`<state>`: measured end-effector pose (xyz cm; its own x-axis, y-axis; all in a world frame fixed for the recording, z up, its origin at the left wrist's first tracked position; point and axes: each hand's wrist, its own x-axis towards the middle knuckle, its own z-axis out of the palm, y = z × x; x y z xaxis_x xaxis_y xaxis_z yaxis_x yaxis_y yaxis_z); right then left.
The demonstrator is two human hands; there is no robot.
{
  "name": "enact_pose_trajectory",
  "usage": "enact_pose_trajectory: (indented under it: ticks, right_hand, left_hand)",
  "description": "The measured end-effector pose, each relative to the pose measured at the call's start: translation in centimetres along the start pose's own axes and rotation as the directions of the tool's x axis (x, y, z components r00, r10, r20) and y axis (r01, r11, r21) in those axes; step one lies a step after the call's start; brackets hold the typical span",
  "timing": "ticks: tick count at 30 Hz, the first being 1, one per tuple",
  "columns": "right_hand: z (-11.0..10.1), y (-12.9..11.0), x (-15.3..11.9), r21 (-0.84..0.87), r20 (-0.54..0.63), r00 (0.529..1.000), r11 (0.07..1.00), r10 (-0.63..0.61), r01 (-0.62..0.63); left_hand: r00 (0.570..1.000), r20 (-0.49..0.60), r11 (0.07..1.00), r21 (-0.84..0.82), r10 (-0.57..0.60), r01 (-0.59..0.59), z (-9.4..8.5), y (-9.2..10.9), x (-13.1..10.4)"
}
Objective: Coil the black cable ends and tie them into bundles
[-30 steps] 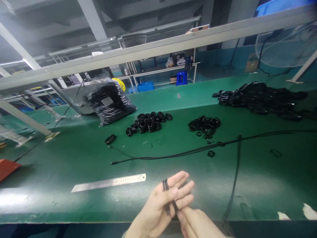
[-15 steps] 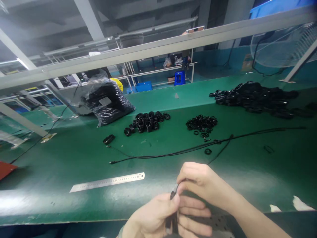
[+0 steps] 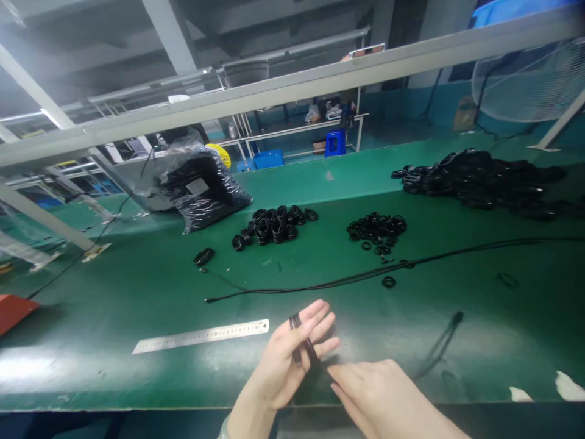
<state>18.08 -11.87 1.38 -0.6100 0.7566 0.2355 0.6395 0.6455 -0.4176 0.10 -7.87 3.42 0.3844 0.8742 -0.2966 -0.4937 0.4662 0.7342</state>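
Note:
Low in the middle, my left hand (image 3: 278, 369) has a black cable (image 3: 309, 349) looped around its fingers, with the thumb pressing on the loops. My right hand (image 3: 384, 390), just to the right and nearer the bench edge, is closed on the same cable, which runs taut between both hands. A blurred loose end of dark cable (image 3: 441, 347) shows beyond my right hand. Ahead of my hands, a long double black cable (image 3: 320, 285) lies across the green bench (image 3: 137, 292). The steel ruler (image 3: 201, 336) rests to the left of my left hand.
Coiled cables (image 3: 276, 225) stand in a cluster, with one more coil (image 3: 203, 256) to the left. Small black rings (image 3: 377, 228) and a large dark pile (image 3: 484, 180) lie right. A plastic bag (image 3: 205, 189) sits behind; a shelf rail (image 3: 274, 94) crosses above.
My left hand has moved up and left, now with cable looped around its fingers. My right hand has come down towards the bench edge. The loose cable end has swung rightwards and nearer.

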Motion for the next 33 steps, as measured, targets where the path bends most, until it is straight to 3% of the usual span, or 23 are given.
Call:
enact_pose_trajectory:
  ticks: [3, 6, 10, 15, 20, 25, 28, 33]
  right_hand:
    - [-1.8, 0.3, 0.1, -0.058, -0.070, 0.992, 0.993, -0.105, 0.101]
    - [-3.9, 1.2, 1.3, 0.000, -0.157, 0.974, 0.987, -0.161, 0.163]
    - [-5.4, 2.9, 2.9, 0.200, -0.115, 0.992, 0.977, -0.045, 0.068]
    - [-4.6, 4.3, 3.6, 0.360, -0.130, 0.990, 0.933, 0.052, -0.002]
    - [-3.0, 5.0, 3.5, 0.433, -0.145, 0.981, 0.900, 0.131, -0.056]
    - [-0.7, 5.5, 0.9, 0.263, -0.145, 0.959, 0.944, 0.243, -0.200]
    - [1.1, 5.3, -1.9, 0.120, -0.134, 0.969, 0.974, 0.207, -0.192]
    - [2.0, 4.3, -6.1, -0.087, -0.147, 0.986, 0.992, 0.076, -0.089]
  left_hand:
    - [0.999, 0.000, 0.999, 0.006, -0.047, 0.047, 0.1, -0.9, 0.2]
    - [0.994, 0.041, 0.994, 0.040, -0.102, 0.100, 0.5, -1.6, -0.1]
    - [0.970, 0.186, 0.986, 0.085, -0.156, 0.143, 1.0, -2.0, -0.8]
    - [0.898, 0.362, 0.968, 0.104, -0.250, 0.227, 0.8, -2.5, -0.9]
    - [0.927, 0.306, 0.972, -0.027, -0.216, 0.235, -0.5, -3.1, -0.5]
    - [0.937, 0.350, 0.979, -0.188, -0.011, 0.082, -1.0, -1.6, -0.7]
    - [0.964, 0.247, 0.977, -0.208, 0.099, -0.047, -1.0, -0.9, -0.5]
    - [0.990, 0.070, 0.978, -0.177, 0.121, -0.107, -1.5, -1.0, 0.5]
